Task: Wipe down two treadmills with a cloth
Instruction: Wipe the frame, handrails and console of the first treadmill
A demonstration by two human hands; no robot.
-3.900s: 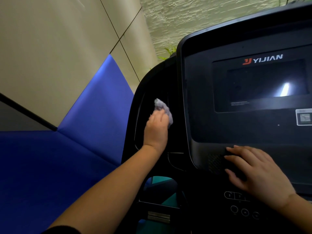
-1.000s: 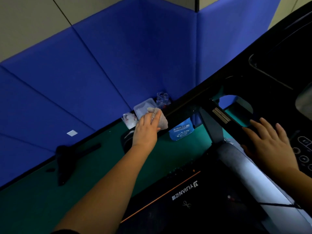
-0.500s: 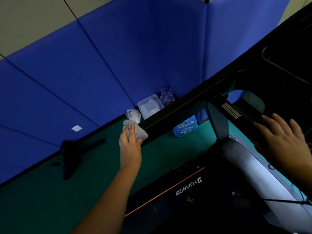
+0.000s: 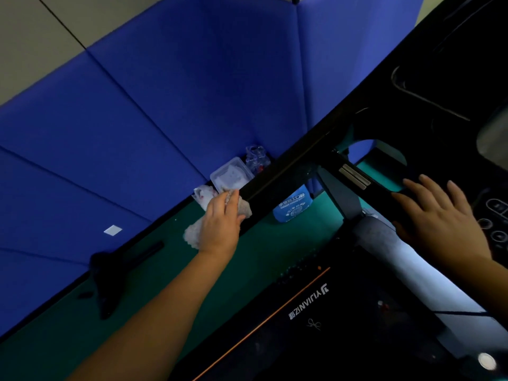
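A head-worn camera looks down over the front left corner of a black treadmill. A long black handrail runs diagonally from the middle of the view up toward the top right. The person's left hand has its fingers curled around a pale, crumpled cloth and presses it against the lower end of that handrail; part of the cloth bunches out below the palm and part shows past the fingertips. The right hand lies flat on a dark arm of the frame near the console, fingers straight and spread, gripping nothing. Round console buttons sit just beside it at the right edge.

Below the hands, the treadmill's front cover carries an orange stripe and a white logo, seen upside down. A grey side rail catches a strip of light.

The floor is dark green. Blue padded wall panels meet in a corner behind the machine, with plain beige wall above them at top left. A small white square is stuck to one blue panel. In the corner on the floor sit a clear plastic box, crumpled clear plastic, a small white packet and a blue pouch with white print. A black object, too dark to identify, lies on the floor by the wall to the left.
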